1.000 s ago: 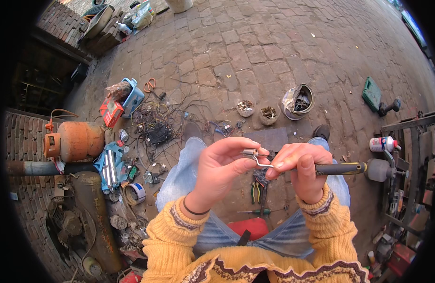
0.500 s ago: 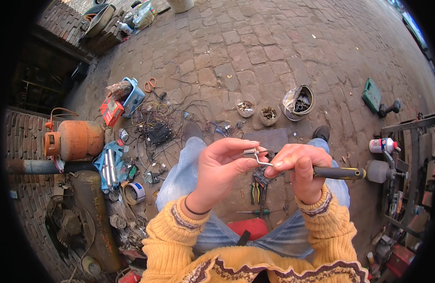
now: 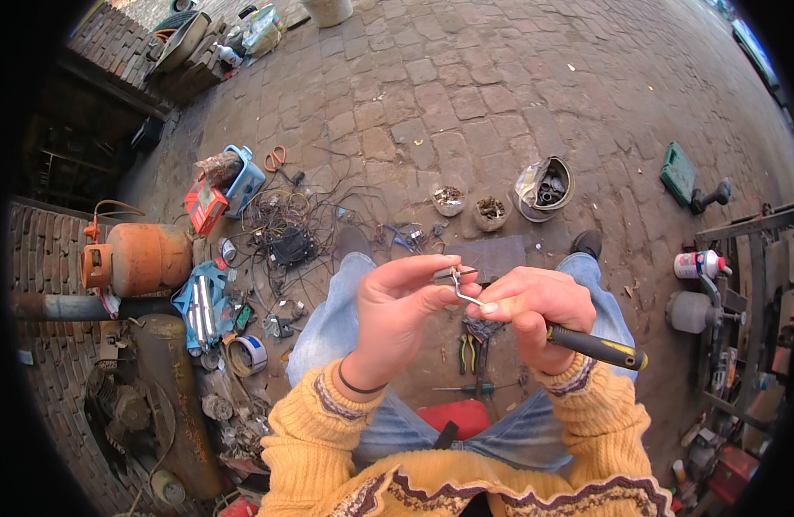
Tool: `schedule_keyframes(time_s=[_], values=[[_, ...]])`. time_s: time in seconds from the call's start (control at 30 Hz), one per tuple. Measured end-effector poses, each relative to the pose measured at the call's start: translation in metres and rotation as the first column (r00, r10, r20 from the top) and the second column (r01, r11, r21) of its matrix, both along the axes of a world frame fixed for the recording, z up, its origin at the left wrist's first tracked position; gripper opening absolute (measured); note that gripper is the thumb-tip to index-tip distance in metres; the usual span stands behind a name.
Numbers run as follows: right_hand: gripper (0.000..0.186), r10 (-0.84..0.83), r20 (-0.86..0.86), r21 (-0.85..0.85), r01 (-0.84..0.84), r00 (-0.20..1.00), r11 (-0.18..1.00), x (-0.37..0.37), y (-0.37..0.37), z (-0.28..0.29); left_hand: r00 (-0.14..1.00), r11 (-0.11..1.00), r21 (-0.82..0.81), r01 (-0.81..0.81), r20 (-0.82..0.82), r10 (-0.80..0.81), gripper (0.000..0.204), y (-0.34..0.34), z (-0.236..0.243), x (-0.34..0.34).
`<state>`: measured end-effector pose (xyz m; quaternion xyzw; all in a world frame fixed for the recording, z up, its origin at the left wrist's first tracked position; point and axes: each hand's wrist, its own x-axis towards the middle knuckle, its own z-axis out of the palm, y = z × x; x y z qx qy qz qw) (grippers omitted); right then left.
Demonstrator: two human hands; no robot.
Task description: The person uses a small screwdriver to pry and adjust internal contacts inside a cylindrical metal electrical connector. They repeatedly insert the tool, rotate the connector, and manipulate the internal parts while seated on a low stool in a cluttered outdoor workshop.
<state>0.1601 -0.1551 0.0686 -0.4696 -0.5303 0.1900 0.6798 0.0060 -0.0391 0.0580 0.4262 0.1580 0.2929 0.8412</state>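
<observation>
My left hand [image 3: 390, 319] pinches a small metal piece [image 3: 448, 274] between thumb and fingers, in front of my chest. In my right hand [image 3: 543, 312] is a hand tool with a black and yellow handle [image 3: 599, 347], its handle end sticking out to the right. A thin bent silver rod [image 3: 467, 297] runs from the right fingertips to the small piece. Whether that rod is the tool's own shaft is hidden by the fingers. On the ground below, between my legs, lie pliers [image 3: 467, 353] and a screwdriver with a green handle [image 3: 474, 389].
Tangled wires [image 3: 285, 233] spread over the ground to the left, near an orange gas cylinder [image 3: 147, 257]. Two small tubs [image 3: 491, 213] of metal bits and a bucket [image 3: 545, 189] stand ahead. A green case [image 3: 678, 174] and a metal rack [image 3: 750, 302] are at the right.
My right hand has tilted, so the tool's handle end has swung down and slightly left. The bent rod has turned at the small metal piece, which my left hand still pinches.
</observation>
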Motion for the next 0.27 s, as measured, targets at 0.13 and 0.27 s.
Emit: schedule_keyframes(time_s=[0.13,0.27], values=[[0.01,-0.053,-0.042,-0.039,0.051,0.998,0.998,0.0028,-0.0009,-0.0038,1.0,0.999,-0.023,0.025,0.012,-0.025,0.03,-0.0021,-0.0021,0.0021],[0.016,0.079,-0.238,0.057,-0.068,0.968,0.996,0.004,-0.0015,-0.0105,0.972,0.966,-0.188,0.176,0.186,-0.141,0.036,0.0018,-0.0059,0.0052]])
